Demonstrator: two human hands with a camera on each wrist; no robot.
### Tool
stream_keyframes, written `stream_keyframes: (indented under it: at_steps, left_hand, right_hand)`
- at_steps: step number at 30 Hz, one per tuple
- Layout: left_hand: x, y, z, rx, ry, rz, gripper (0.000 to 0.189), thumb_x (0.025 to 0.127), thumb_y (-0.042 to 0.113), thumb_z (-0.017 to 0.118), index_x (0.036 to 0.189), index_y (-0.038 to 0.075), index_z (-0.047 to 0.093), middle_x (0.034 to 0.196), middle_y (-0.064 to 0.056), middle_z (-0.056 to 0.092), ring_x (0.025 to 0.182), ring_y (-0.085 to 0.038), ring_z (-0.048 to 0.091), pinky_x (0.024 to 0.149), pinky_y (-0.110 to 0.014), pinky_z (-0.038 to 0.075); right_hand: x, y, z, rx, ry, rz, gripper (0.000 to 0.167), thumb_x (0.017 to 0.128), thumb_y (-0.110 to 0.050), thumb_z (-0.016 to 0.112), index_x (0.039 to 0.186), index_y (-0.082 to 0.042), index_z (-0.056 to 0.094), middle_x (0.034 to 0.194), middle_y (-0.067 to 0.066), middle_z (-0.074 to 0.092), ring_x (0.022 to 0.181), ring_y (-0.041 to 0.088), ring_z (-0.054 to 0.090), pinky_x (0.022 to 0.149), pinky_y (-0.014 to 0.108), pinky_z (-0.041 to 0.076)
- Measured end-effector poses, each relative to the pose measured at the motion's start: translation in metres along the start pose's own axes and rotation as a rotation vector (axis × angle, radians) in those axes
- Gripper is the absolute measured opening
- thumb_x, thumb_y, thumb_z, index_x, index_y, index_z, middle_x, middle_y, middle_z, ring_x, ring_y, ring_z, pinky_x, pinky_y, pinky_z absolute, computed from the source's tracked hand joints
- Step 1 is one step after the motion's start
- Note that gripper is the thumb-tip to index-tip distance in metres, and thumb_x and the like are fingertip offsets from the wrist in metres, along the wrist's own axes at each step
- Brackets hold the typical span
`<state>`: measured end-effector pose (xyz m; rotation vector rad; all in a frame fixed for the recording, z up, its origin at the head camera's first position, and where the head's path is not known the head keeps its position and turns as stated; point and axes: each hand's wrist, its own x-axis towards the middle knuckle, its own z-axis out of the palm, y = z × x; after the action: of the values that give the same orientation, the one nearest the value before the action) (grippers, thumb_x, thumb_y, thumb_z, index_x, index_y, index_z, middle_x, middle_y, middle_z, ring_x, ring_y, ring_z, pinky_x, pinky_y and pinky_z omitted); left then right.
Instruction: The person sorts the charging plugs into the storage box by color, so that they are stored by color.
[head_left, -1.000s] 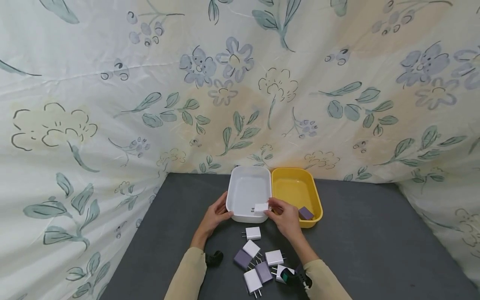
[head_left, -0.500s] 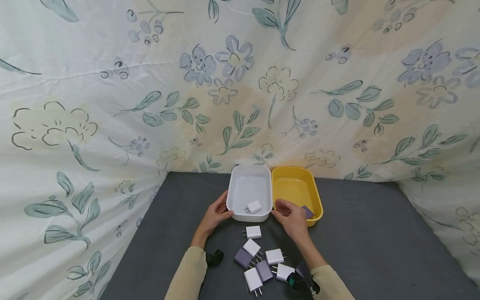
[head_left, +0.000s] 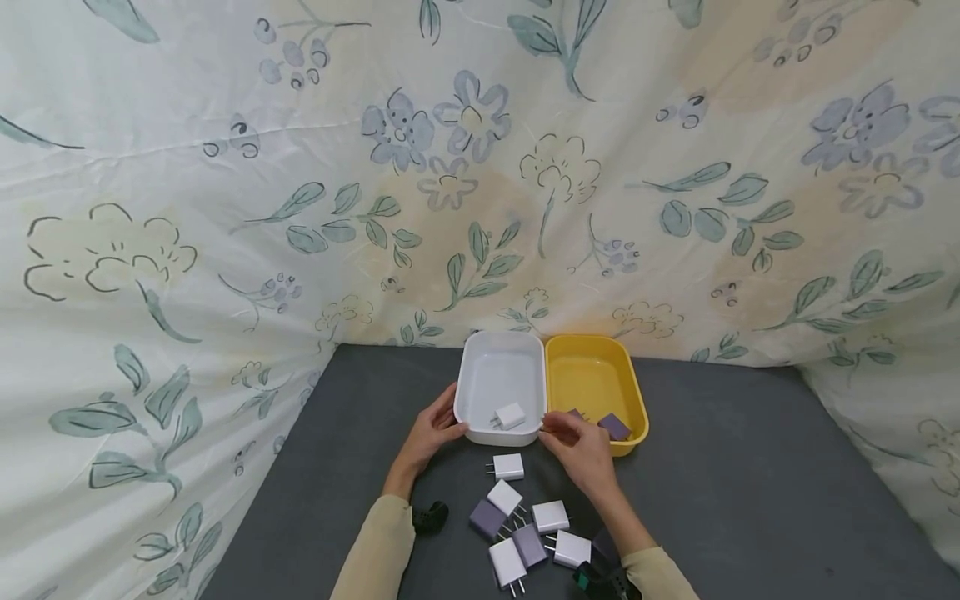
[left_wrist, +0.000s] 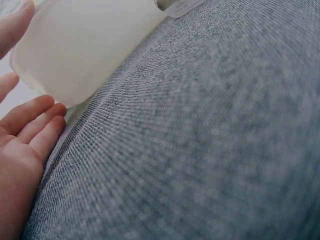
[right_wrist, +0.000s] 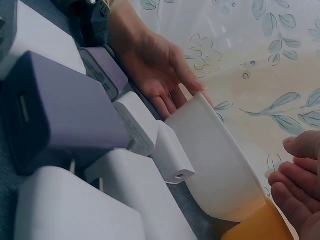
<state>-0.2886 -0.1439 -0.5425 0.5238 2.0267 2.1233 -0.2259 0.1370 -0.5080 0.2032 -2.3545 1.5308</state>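
My left hand (head_left: 433, 427) holds the near left corner of a white plastic bin (head_left: 501, 367), thumb at the front and fingers along its side. In the left wrist view its fingers (left_wrist: 42, 117) lie against the bin wall. A white USB wall charger (head_left: 512, 415) rests inside the bin. My right hand (head_left: 583, 450) hovers by the bin's near right corner, over the front of a yellow bin (head_left: 592, 367). Nothing is between its fingers, which look loosely bent in the right wrist view. Two purple chargers (head_left: 614, 427) lie in the yellow bin, one partly hidden by the right hand.
Several white and purple chargers lie clustered before the bins, among them a white charger (head_left: 507, 467) and a purple charger (head_left: 487, 518). The grey tabletop (head_left: 750, 467) extends to both sides. Floral cloth (head_left: 480, 167) hangs directly behind the bins.
The right hand let go of the white charger, which dropped into the white bin. It then moved slightly right and toward me, uncovering another purple charger. The left hand stayed in place.
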Motion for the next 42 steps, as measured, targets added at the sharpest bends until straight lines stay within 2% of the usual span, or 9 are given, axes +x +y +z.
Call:
stream_keyframes:
  at_steps: [6,11,16,23,32,42]
  left_hand:
    - [0.006,-0.019,-0.003,0.020,0.024,0.038,0.082,0.088,0.004,0.070,0.155,0.011,0.024,0.160,-0.015,0.027,0.147,-0.033,0.030,0.118,-0.048,0.025]
    - [0.007,-0.018,-0.002,0.029,0.033,0.036,0.083,0.087,0.003,0.071,0.155,0.010,0.024,0.160,-0.016,0.028,0.146,-0.033,0.030,0.118,-0.048,0.025]
    - [0.005,-0.013,-0.003,0.028,0.028,0.014,0.083,0.088,0.001,0.069,0.156,0.008,0.021,0.160,-0.020,0.023,0.147,-0.036,0.026,0.119,-0.048,0.023]
    - [0.000,0.003,0.000,0.033,-0.005,0.010,0.085,0.088,-0.001,0.068,0.155,-0.001,0.017,0.159,-0.026,0.019,0.146,-0.042,0.023,0.117,-0.052,0.022]
    - [0.005,-0.015,-0.001,0.041,0.047,0.022,0.084,0.087,0.003,0.071,0.155,0.006,0.022,0.160,-0.018,0.026,0.146,-0.035,0.028,0.117,-0.047,0.025]
    - [0.005,-0.018,-0.001,0.058,0.055,0.016,0.083,0.086,0.004,0.072,0.155,0.010,0.025,0.159,-0.016,0.030,0.145,-0.032,0.034,0.116,-0.041,0.030]
  right_hand:
    - [-0.005,-0.005,0.001,0.031,-0.060,0.002,0.027,0.078,-0.005,0.080,0.105,-0.006,0.074,0.094,0.005,0.075,0.083,0.011,0.071,0.073,0.014,0.055]
    - [-0.009,-0.005,0.006,0.022,-0.089,-0.033,0.027,0.077,-0.004,0.080,0.103,-0.008,0.074,0.093,0.003,0.075,0.082,0.012,0.071,0.073,0.021,0.058]
    - [-0.015,-0.003,0.013,-0.008,-0.132,-0.085,0.030,0.075,-0.003,0.081,0.105,-0.006,0.074,0.096,0.005,0.075,0.086,0.019,0.072,0.076,0.032,0.060]
    - [-0.021,0.000,0.020,-0.066,-0.190,-0.132,0.036,0.073,-0.004,0.083,0.108,-0.005,0.073,0.100,0.006,0.075,0.089,0.021,0.072,0.076,0.027,0.059]
    - [-0.018,0.005,0.025,-0.062,-0.291,-0.111,0.042,0.074,0.000,0.081,0.115,0.000,0.069,0.108,0.013,0.073,0.098,0.027,0.071,0.081,0.033,0.059]
    - [-0.015,0.016,0.029,-0.102,-0.391,-0.068,0.045,0.075,0.000,0.080,0.118,0.000,0.068,0.116,0.015,0.071,0.103,0.028,0.070,0.085,0.032,0.058]
